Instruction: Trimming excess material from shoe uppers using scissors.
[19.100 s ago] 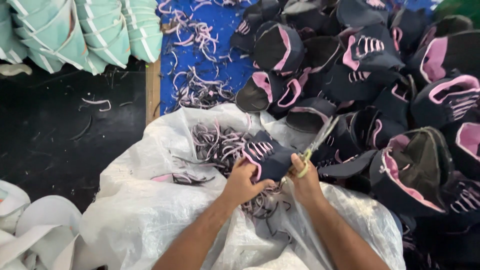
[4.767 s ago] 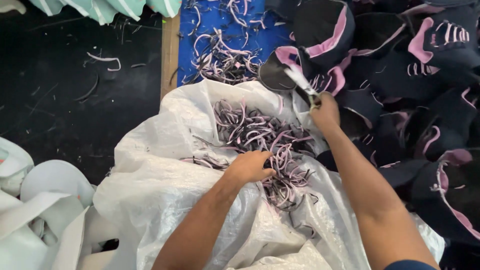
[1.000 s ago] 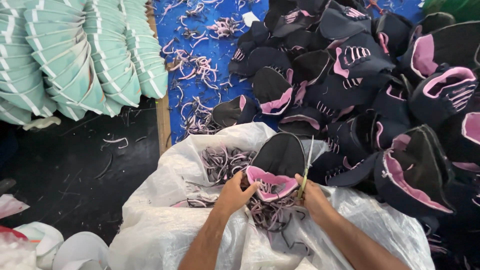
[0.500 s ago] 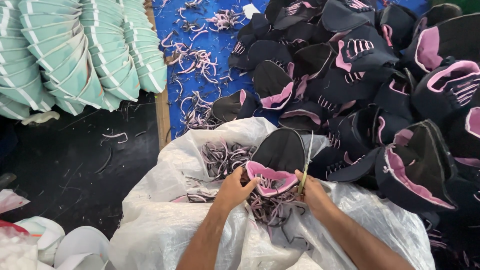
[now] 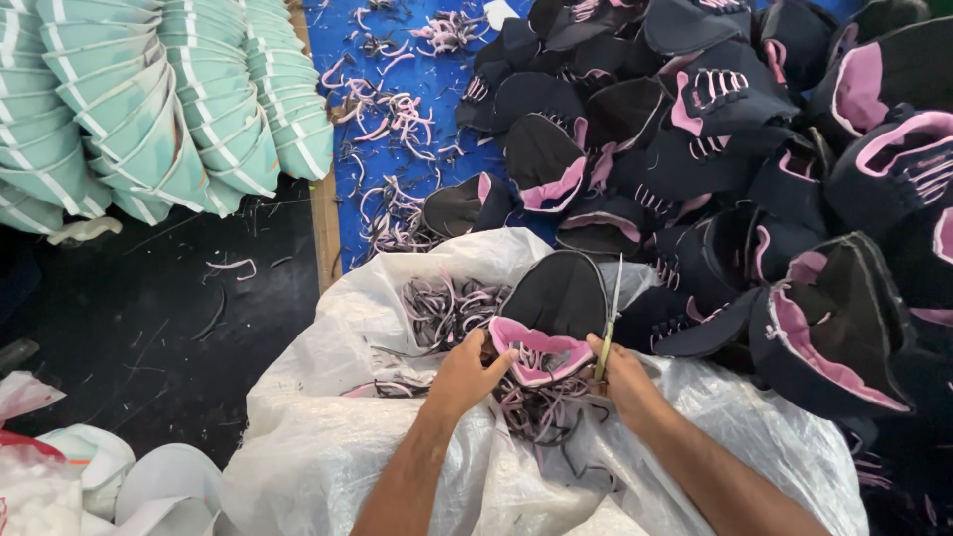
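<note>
- Your left hand (image 5: 465,369) gripped the near left edge of the dark shoe upper (image 5: 556,308) with the pink lining, and it held the piece over the open white sack (image 5: 328,437)
- Your right hand (image 5: 627,375) was closed around the scissors (image 5: 608,323), with the blades pointing away from you along the right edge of the upper; I could not tell if the blades were open
- The two hands stayed close together, one on each side of the pink collar (image 5: 541,355), and this was good because the edge stayed stretched
- I think you did well to cut only the loose pink and grey threads (image 5: 541,412), keeping the blade tip away from the lining
- The trimmings fell in the sack under your hands, so it was wise to keep the piece above it
- The pile of finished-looking uppers (image 5: 754,149) lay far and right, on the blue surface (image 5: 347,109), apart from your work
</note>
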